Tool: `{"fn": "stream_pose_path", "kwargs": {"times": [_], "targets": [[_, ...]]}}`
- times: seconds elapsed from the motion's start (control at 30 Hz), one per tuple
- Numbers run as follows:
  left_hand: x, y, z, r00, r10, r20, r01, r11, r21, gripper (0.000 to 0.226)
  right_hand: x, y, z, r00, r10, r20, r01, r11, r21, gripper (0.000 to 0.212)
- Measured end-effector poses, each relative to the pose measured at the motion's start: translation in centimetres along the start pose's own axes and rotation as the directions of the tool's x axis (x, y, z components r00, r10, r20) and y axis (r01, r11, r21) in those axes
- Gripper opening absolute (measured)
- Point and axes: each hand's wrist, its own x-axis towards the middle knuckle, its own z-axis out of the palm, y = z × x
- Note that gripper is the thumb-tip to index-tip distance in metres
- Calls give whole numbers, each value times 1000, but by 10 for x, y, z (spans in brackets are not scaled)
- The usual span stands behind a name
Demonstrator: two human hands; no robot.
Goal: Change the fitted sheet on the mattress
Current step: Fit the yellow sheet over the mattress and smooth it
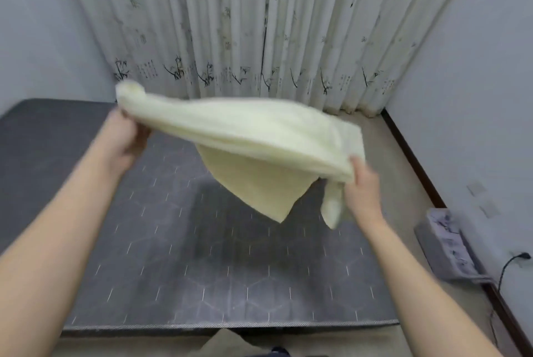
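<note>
1. A folded pale-yellow fitted sheet (245, 131) hangs in the air above the bare grey mattress (173, 255), one corner drooping down.
2. The left hand (128, 137) grips the sheet's far-left end; the right hand (362, 186) grips its near-right end.
3. Patterned curtains (230, 24) hang at the far wall.
4. A power strip (444, 244) lies on the floor (403, 183) to the right.

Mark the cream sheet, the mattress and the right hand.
cream sheet (245, 128), head view, middle of the folded bundle.
mattress (202, 270), head view, bare grey top.
right hand (362, 192), head view, back of hand.
</note>
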Motion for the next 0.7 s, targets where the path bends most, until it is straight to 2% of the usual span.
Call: {"fn": "stream_pose_path", "kwargs": {"times": [0.07,0.1,0.13,0.17,0.23,0.3,0.4,0.47,0.5,0.53,0.57,0.6,0.63,0.67,0.7], "targets": [[-51,-78,-29,959,-232,-165,267,932,246,27,-46,60,10,944,164,287,-82,957,-278,26],[-76,-114,-44,911,-332,-244,395,871,292,27,-64,79,14,896,243,373,-99,926,-365,14],[-98,-142,-58,830,-457,-320,542,798,265,24,-82,90,17,839,317,443,-125,903,-411,9],[-114,-167,-67,741,-568,-358,651,737,179,21,-97,101,22,787,370,493,-150,890,-430,19],[-141,-203,-74,592,-733,-336,764,643,-57,24,-117,111,29,713,453,535,-215,868,-449,26],[-157,-222,-72,531,-783,-322,753,611,-245,31,-121,108,32,676,495,547,-327,866,-379,25],[-167,-234,-70,484,-774,-409,650,631,-424,39,-122,94,36,587,506,631,-435,855,-281,35],[-173,-238,-70,424,-737,-527,695,638,-332,43,-123,86,42,542,488,684,-463,853,-242,30],[-175,-238,-67,375,-692,-617,778,597,-197,45,-123,82,45,535,470,701,-442,864,-242,24],[-178,-238,-62,346,-607,-716,867,498,-3,49,-122,78,50,536,441,720,-403,883,-240,19],[-182,-237,-54,384,-507,-772,889,428,162,54,-122,75,55,538,393,746,-355,908,-222,21],[-184,-235,-43,499,-406,-765,845,423,327,58,-122,71,60,541,351,765,-315,927,-202,25],[-186,-233,-32,668,-314,-675,727,468,502,60,-122,69,66,551,314,773,-287,941,-178,24],[-188,-233,-19,824,-266,-500,559,518,647,58,-122,66,72,564,286,775,-258,952,-164,19],[-190,-233,-4,919,-266,-289,393,592,703,51,-123,62,78,577,253,777,-224,963,-147,16]]}}
